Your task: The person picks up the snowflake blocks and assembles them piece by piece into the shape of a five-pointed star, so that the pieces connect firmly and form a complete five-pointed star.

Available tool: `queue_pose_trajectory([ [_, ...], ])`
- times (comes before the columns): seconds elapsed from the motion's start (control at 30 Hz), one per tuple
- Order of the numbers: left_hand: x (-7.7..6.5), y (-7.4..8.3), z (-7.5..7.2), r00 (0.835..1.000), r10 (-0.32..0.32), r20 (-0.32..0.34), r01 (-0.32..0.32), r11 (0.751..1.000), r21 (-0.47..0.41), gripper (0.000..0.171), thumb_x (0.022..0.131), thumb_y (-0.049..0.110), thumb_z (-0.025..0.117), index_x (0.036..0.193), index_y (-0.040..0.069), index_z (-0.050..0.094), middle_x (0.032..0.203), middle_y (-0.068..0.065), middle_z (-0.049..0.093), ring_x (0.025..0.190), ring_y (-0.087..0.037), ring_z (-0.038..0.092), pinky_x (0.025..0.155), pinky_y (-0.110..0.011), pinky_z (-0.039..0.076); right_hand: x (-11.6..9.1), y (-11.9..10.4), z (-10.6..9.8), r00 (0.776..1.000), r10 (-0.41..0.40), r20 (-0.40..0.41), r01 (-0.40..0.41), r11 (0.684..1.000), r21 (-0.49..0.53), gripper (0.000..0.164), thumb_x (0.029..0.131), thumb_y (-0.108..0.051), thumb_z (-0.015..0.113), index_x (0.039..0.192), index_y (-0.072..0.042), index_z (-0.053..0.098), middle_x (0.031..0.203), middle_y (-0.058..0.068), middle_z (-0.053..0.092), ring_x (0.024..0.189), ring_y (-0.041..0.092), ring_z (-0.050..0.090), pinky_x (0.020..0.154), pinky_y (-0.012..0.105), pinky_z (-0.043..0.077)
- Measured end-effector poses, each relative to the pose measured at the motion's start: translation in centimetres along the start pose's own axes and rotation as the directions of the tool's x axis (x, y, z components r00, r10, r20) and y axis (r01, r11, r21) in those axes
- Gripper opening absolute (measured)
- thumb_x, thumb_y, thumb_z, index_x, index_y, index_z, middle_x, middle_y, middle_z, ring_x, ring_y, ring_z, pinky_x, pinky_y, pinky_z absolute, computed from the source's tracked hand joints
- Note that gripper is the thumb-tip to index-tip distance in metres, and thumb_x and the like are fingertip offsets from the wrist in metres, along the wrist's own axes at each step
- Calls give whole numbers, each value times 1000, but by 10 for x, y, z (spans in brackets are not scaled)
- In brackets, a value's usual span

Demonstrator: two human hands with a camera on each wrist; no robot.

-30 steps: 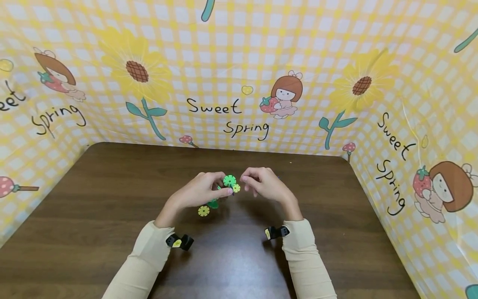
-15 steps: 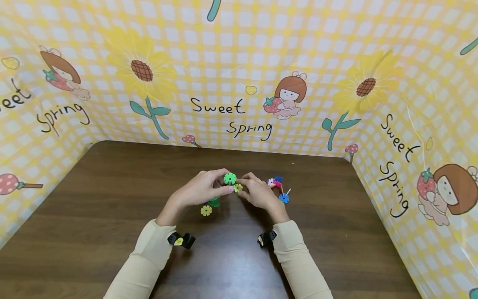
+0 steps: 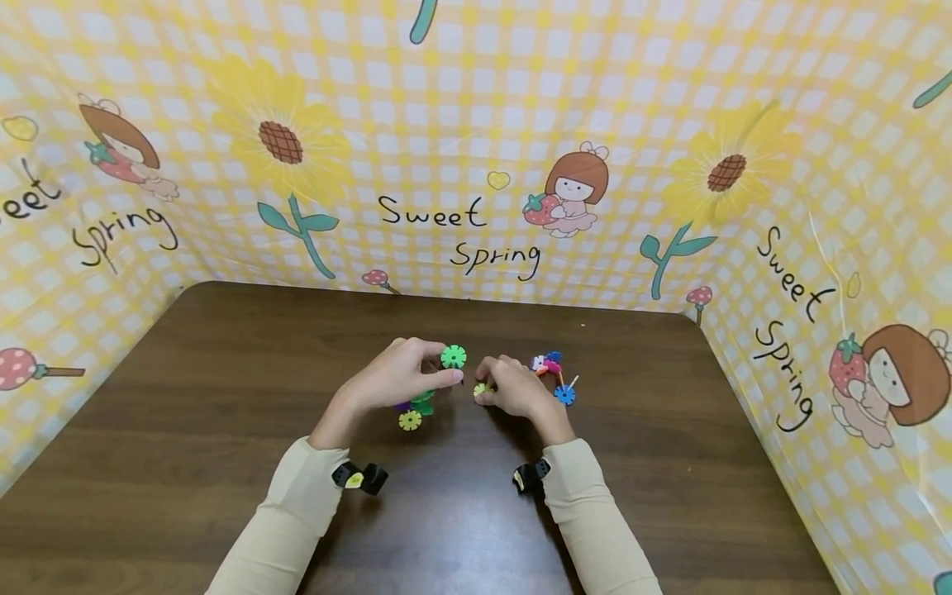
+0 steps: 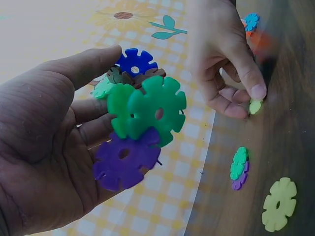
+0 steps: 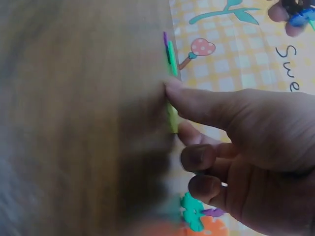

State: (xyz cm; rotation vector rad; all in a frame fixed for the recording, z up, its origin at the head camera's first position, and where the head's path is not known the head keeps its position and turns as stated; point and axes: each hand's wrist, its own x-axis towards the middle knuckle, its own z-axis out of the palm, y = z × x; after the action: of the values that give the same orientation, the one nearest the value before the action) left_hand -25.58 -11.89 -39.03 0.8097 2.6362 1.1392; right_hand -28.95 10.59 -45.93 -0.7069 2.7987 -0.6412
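Note:
In the head view my left hand [image 3: 397,373] holds a cluster of interlocking snowflake discs, with a bright green disc [image 3: 454,356] showing past its fingertips. The left wrist view shows more of that cluster: a purple disc [image 4: 125,160], a green disc [image 4: 160,110], a blue disc [image 4: 137,61] and brown ones. A short way to the right, my right hand [image 3: 515,388] pinches a small yellow-green disc [image 3: 482,391] between thumb and finger, low over the table. Seen from the right wrist, this yellow-green disc [image 5: 172,118] is edge-on, partly covered by the thumb.
A yellow disc [image 3: 410,421] lies below the left hand on the brown table [image 3: 476,512], beside joined green discs [image 3: 422,403] and a purple one. Right of the right hand sits a cluster of pink [image 3: 552,366], white, orange and blue discs [image 3: 565,395]. Patterned cloth [image 3: 446,107] walls three sides.
My right hand has closed on the yellow-green disc beside the left fingertips and drawn it right and toward me. The multicoloured cluster has come into view. My left hand keeps its hold nearly unmoved.

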Motion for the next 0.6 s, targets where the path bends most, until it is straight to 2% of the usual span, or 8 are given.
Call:
queue_pose_trajectory([
  [0.13, 0, -1, -1, 1000, -7, -16, 7, 1000, -19, 27, 96, 36, 68, 100, 9, 68, 78, -1, 71, 59, -10, 61, 58, -29, 52, 0, -1, -4, 999, 23, 37, -23, 1000, -2, 29, 86, -27, 81, 105, -10, 66, 91, 0, 61, 84, 16, 57, 76, 33, 50],
  [0.33, 0, -1, -1, 1000, 3, -18, -3, 999, -44, 22, 97, 33, 67, 94, 11, 62, 77, 1, 70, 58, -9, 57, 58, -27, 49, -2, -2, -8, 994, 41, 98, -38, 999, -31, 28, 84, -32, 83, 90, -16, 61, 81, -2, 57, 75, 14, 53, 65, 30, 45],
  [0.47, 0, -2, 0, 1000, 1, -17, -2, 998, -64, 21, 97, 31, 67, 95, 11, 60, 76, 1, 70, 58, -9, 56, 57, -26, 46, -4, -3, -10, 993, 15, 113, -14, 1000, -8, 29, 84, -28, 83, 89, -16, 57, 77, -2, 56, 70, 14, 52, 60, 28, 43],
  [0.6, 0, -3, -1, 1000, 10, -25, -12, 997, -71, 22, 98, 31, 67, 96, 11, 59, 75, 1, 68, 58, -9, 56, 57, -25, 46, -6, -4, -16, 990, -47, 130, 44, 999, 30, 22, 85, -24, 82, 87, -16, 62, 74, -4, 58, 66, 11, 50, 59, 25, 42],
])
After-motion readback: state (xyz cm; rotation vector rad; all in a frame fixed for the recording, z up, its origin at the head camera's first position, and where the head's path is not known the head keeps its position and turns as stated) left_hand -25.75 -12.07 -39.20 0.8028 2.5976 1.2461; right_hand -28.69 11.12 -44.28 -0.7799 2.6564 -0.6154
